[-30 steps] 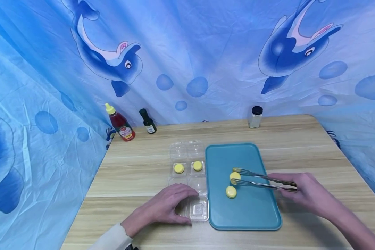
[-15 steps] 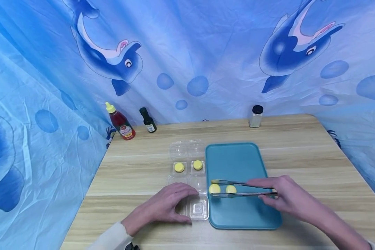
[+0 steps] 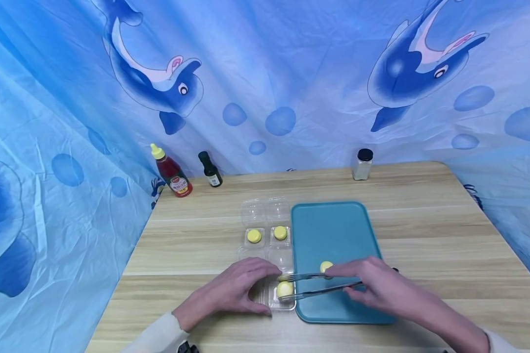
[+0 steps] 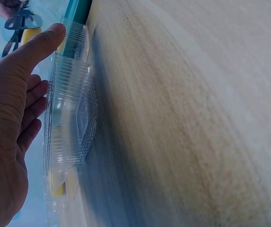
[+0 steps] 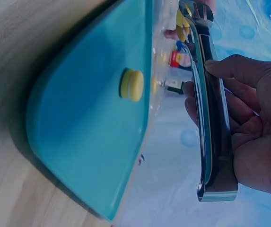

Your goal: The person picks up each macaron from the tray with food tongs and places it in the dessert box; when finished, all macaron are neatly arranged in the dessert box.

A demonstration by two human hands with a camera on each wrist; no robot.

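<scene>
My right hand (image 3: 371,279) holds metal tongs (image 5: 215,113), pinched between thumb and fingers. Their tips flank a yellow macaron (image 3: 284,289) over the near right compartment of a clear plastic container (image 3: 288,306). Two more yellow macarons sit in the far compartments, the left one (image 3: 253,236) and the right one (image 3: 280,232). Another macaron (image 5: 132,85) lies on the blue tray (image 5: 88,113), beneath the tongs in the head view. My left hand (image 3: 240,287) rests at the container's near left part, thumb extended along the front and fingers loosely bent, covering a compartment.
Along the table's back edge stand a red sauce bottle (image 3: 174,174), a small dark bottle (image 3: 210,170) and a black-capped jar (image 3: 362,165). A blue dolphin curtain (image 3: 265,73) hangs behind the wooden table (image 3: 181,220). The tray lies right beside the container.
The right hand has moved left with the tongs, taking a macaron from the tray to over the container's near right compartment. The left hand has stayed in place.
</scene>
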